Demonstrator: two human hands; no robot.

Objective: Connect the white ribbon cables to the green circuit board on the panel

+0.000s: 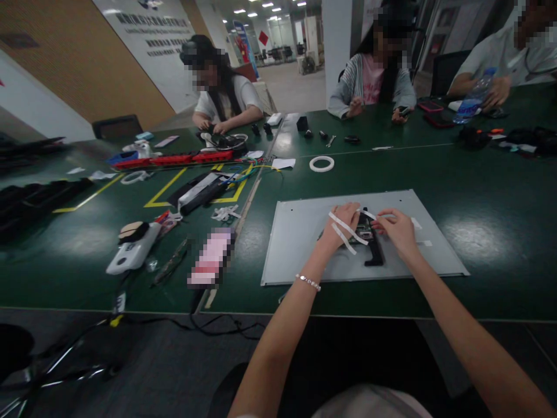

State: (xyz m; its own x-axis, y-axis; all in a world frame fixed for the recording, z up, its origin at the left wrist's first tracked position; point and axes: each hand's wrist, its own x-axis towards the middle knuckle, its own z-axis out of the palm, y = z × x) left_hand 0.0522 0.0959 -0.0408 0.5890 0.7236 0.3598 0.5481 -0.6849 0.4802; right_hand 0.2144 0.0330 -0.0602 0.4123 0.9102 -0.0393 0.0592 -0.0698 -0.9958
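My left hand (340, 227) lies over the left part of a green circuit board (364, 234), its fingers together and its fingertips mostly hidden. Narrow strips of white tape (349, 229) cling to the back of that hand and stick out past it. My right hand (398, 231) pinches the end of another short white strip (368, 214), which stretches toward my left fingertips. A black angular frame piece (374, 252) sits at the board's right side. Under all of this is a light grey panel (296, 244), with pale tape pieces (424, 243) on its right part.
A roll of white tape (322, 164) lies beyond the panel. On the left are a phone (212, 255), a white device (133, 248), a black pouch-like item (202, 190) and red trays (191, 158). Across the green table (391, 174) sit several people; a water bottle (474, 98) stands at right.
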